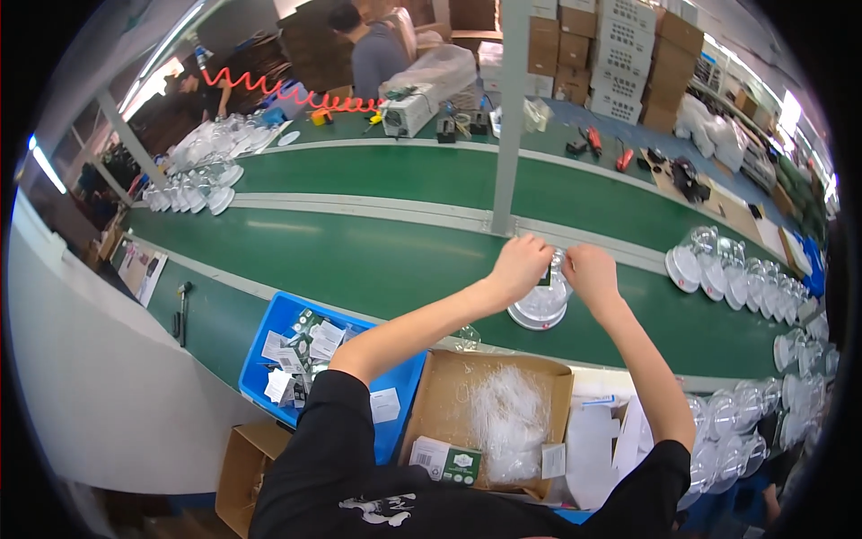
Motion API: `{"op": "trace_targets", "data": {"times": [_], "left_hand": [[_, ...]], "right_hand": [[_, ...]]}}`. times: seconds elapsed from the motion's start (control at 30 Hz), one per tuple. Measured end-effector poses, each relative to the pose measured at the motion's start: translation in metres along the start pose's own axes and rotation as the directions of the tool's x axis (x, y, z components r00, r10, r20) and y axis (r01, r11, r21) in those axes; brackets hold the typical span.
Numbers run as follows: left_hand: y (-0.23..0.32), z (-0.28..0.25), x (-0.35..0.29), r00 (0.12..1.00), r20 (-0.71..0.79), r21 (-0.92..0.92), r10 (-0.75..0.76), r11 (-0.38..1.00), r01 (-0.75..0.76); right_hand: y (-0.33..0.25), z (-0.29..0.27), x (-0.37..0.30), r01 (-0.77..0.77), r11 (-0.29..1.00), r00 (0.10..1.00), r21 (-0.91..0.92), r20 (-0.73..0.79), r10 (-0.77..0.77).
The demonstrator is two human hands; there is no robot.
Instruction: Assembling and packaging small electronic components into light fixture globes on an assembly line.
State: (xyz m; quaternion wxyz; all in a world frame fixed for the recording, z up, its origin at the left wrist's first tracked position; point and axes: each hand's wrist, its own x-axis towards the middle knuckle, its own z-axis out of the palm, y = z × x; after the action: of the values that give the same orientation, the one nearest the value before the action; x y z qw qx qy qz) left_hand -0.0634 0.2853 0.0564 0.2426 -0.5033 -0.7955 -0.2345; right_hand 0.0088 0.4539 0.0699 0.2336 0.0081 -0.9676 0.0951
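Out over the green conveyor, both my arms reach to a clear plastic or glass vessel (pixel 558 289) with a round white base (pixel 539 314). My left hand (pixel 523 268) is closed in a pinch at its top left. A small dark green card (pixel 545 277) shows just under those fingertips. Facing it, my right hand (pixel 591 272) is closed in a pinch at the top right of the vessel. Whatever thin thing the fingertips hold is too small to make out. Close to me, a shallow cardboard box (pixel 561 386) holds a heap of thin clear plastic strings (pixel 512 409) and several green-and-white cards (pixel 461 465).
Left of the box stands a blue bin (pixel 260 355) full of folded cards. Rows of similar clear vessels line the belt at right (pixel 714 274) and far left (pixel 193 193). A metal post (pixel 512 117) rises beyond my hands. A person (pixel 375 63) is at the back.
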Motion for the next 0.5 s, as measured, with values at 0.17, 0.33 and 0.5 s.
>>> {"op": "trace_targets", "data": {"times": [0.17,0.33,0.5], "left_hand": [[0.009,-0.006,-0.003,0.997,0.073,0.158,0.003,0.987,-0.015],[0.015,-0.010,0.001,0.986,0.165,0.327,0.009,0.943,-0.063],[0.021,-0.004,0.001,0.964,0.265,0.468,0.034,0.869,-0.159]], "right_hand": [[-0.002,0.002,0.005,0.183,0.975,0.981,-0.129,-0.039,-0.189],[-0.001,-0.003,0.015,0.121,0.991,0.990,-0.053,0.074,-0.117],[-0.003,-0.002,0.026,0.177,0.984,0.977,-0.031,0.123,-0.172]]}}
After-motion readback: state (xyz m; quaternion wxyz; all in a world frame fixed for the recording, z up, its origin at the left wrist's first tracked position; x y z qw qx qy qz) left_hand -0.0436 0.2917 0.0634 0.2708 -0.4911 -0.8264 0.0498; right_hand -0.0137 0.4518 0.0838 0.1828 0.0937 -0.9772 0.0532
